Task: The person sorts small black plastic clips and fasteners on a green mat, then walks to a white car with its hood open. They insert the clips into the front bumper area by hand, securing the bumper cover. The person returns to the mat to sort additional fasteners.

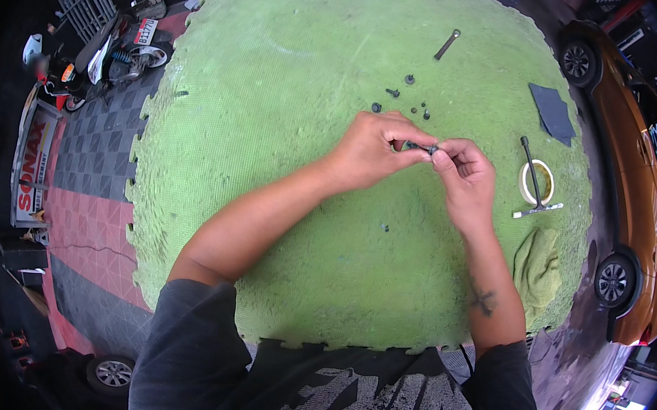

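Over the green mat point(302, 62), my left hand point(376, 151) and my right hand point(464, 178) meet at the fingertips. Between them they pinch a small dark bolt point(421, 147), its ends partly covered by the fingers. Just beyond my hands lie several loose dark fasteners, among them a bolt point(410, 79), another bolt point(393, 93) and a round-headed piece point(376, 108). Closer to me, a tiny dark bit point(386, 228) rests on the mat.
A wrench point(446, 45) lies at the far side. On the right are a dark grey sheet point(553, 115), a T-handle wrench point(533, 172) across a tape roll point(550, 187), and a green cloth point(537, 270). An orange car point(622, 153) stands right, a motorcycle point(119, 58) left.
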Tool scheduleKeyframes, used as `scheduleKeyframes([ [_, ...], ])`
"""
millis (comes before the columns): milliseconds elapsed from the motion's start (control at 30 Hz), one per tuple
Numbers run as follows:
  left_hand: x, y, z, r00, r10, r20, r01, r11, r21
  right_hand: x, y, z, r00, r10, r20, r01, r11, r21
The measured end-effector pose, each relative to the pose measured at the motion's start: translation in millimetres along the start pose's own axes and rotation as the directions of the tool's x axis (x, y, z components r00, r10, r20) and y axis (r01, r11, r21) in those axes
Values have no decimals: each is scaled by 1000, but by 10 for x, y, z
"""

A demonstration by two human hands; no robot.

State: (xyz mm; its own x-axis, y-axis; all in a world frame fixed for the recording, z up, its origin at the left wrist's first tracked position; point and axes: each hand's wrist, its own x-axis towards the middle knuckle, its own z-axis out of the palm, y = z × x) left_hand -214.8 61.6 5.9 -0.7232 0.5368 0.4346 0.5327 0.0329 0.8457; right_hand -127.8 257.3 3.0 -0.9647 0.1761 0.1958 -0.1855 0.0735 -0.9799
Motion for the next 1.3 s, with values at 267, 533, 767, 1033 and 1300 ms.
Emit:
scheduleKeyframes([
  [267,-11,-19,22,985,-162,52,169,974,-152,-58,-1,-29,996,-66,-67,62,996,-67],
  [533,-32,20,19,986,-155,58,164,963,-216,-102,-143,15,984,-154,-94,138,977,-161],
  [767,-50,10,34,995,-88,37,95,967,-236,-109,-210,24,973,-218,-77,196,955,-223],
  [1033,-84,122,51,999,39,-14,-41,991,-131,-100,-223,-6,939,-343,-13,318,885,-341],
  [1300,-79,117,62,965,256,-53,-261,959,-113,-138,-166,-3,824,-566,-6,522,764,-380],
])
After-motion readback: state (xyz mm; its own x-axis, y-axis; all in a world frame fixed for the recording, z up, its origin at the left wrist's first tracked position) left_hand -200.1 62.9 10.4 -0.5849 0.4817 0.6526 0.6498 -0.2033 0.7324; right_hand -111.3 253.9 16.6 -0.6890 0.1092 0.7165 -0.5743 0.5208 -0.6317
